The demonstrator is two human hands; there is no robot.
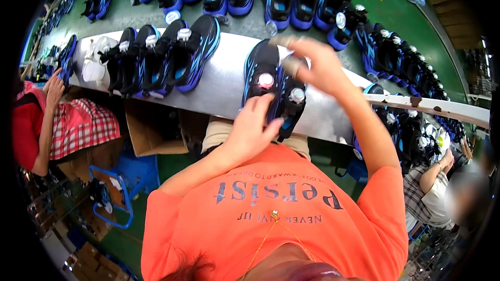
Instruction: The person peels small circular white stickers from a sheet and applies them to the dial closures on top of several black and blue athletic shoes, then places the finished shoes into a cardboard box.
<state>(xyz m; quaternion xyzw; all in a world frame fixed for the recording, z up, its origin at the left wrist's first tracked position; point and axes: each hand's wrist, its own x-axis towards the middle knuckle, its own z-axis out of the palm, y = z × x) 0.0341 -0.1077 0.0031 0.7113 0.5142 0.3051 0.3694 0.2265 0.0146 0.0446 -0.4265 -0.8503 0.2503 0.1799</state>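
A pair of black shoes with blue and purple soles lies on the metal bench in front of me, toes pointing away. The left shoe (263,60) bears a round pink-white dial on its tongue; the right shoe (295,84) has a white one. My left hand (253,125) rests at the left shoe's collar, thumb apart from the fingers, its grip on nothing visible. Slightly blurred, my right hand (316,63) reaches over the toes, with pale covers on the fingertips. Its finger and thumb are spread; the right shoe's toe is partly hidden beneath it.
More such shoes (200,52) stand left on the metal bench (229,86), beside a white spool-like item (94,65). Shoe rows fill the green conveyor (245,28) beyond. A white rail (432,109) runs at right. Co-workers sit on both sides; a cardboard box (151,130) is below.
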